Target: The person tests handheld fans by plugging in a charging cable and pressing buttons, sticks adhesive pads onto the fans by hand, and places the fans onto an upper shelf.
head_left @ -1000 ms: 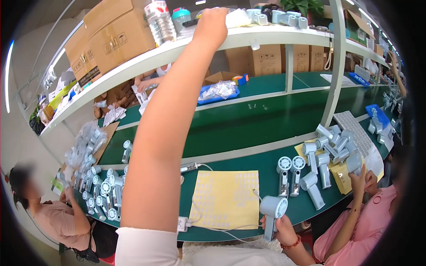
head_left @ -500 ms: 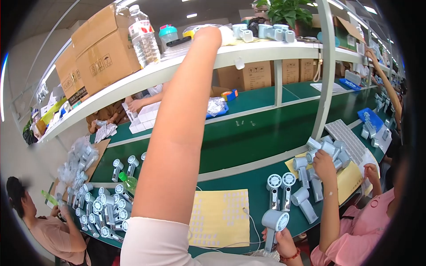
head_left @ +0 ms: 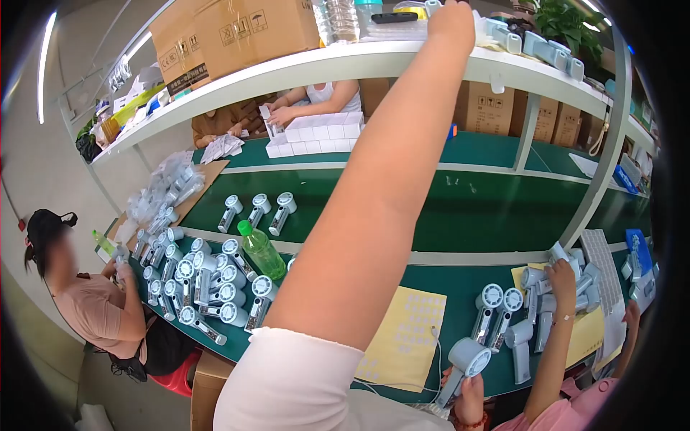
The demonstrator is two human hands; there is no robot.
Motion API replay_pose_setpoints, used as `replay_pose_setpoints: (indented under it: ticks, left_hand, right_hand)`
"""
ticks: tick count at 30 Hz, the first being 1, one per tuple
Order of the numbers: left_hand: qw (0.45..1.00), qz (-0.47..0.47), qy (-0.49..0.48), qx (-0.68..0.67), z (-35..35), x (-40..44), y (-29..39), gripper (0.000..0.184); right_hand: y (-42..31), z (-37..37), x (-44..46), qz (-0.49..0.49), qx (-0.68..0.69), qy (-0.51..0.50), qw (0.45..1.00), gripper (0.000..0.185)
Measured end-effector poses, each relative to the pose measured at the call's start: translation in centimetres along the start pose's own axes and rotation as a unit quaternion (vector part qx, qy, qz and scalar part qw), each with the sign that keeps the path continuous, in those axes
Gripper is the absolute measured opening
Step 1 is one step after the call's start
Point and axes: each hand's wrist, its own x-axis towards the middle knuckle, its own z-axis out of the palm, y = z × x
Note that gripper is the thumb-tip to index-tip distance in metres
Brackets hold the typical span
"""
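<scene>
My left hand (head_left: pixel 454 21) reaches up to the white shelf, at the top edge of the view. Its fingers are mostly cut off there, and a small pale-blue piece (head_left: pixel 433 6) shows beside them. Low on the right, my right hand (head_left: pixel 470 404), with a red bead bracelet, is closed around the handle of a light-blue handheld fan (head_left: pixel 468 359). Two more fans (head_left: pixel 489 298) stand on the green table just beyond it. A yellow sheet of small stickers (head_left: pixel 406 337) lies left of this hand, with a white cable across its edge.
Many fans (head_left: pixel 208 280) crowd the table's left side near a green bottle (head_left: pixel 260 248). Cardboard boxes (head_left: pixel 251 36) and a water bottle (head_left: pixel 338 21) stand on the shelf (head_left: pixel 237 79). A co-worker (head_left: pixel 100 302) sits left; another person's hand (head_left: pixel 562 279) touches fans at right.
The view has swung left, so the scene sits further right. My left arm stays raised at the shelf, its hand now nearer the top edge. My right hand still holds the fan.
</scene>
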Motion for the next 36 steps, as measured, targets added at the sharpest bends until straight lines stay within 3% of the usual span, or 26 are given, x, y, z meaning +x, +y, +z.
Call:
replay_pose_setpoints:
  ticks: [2, 5, 8, 11, 17, 23, 26, 29, 36]
  left_hand:
    - [0.954, 0.072, -0.144, -0.254, 0.0, 0.7, -3.1, 0.012]
    - [0.957, 0.099, -0.148, -0.230, -0.4, -0.3, -3.4, 0.021]
    - [0.938, 0.093, -0.247, -0.225, -0.8, 0.4, -3.3, 0.022]
    - [0.946, 0.065, -0.264, -0.173, 0.1, 0.7, -2.3, 0.022]
    - [0.947, 0.000, -0.232, -0.221, -0.9, 0.2, -1.9, 0.020]
    - [0.949, 0.052, -0.127, -0.283, -1.5, 0.0, -2.8, 0.019]
    - [0.927, -0.084, -0.122, -0.345, -2.6, 0.6, -3.4, 0.023]
    - [0.909, -0.126, -0.146, -0.370, -2.4, 1.8, -4.0, 0.028]
    - [0.901, -0.121, -0.022, -0.415, -5.2, 2.1, -5.3, 0.028]
  right_hand:
    - [0.2, -0.2, 0.1, 0.003, 0.002, -0.003, 1.000, 0.069]
    - [0.3, 0.0, 0.1, 0.003, 0.000, -0.006, 1.000, 0.068]
    - [0.0, 0.1, 0.2, 0.011, -0.010, -0.020, 1.000, 0.068]
    - [-0.1, 0.4, 0.3, 0.011, -0.019, -0.018, 1.000, 0.068]
    - [0.2, 0.2, 0.5, 0.022, -0.033, -0.019, 0.999, 0.068]
    - [0.2, 0.5, 0.7, 0.029, -0.029, -0.035, 0.999, 0.070]
    - [-0.2, 1.1, 0.9, 0.022, -0.017, -0.035, 0.999, 0.073]
    - [0.1, 0.9, 1.2, 0.016, 0.002, -0.042, 0.999, 0.075]
    - [-0.1, 1.2, 1.5, 0.027, -0.002, -0.042, 0.999, 0.074]
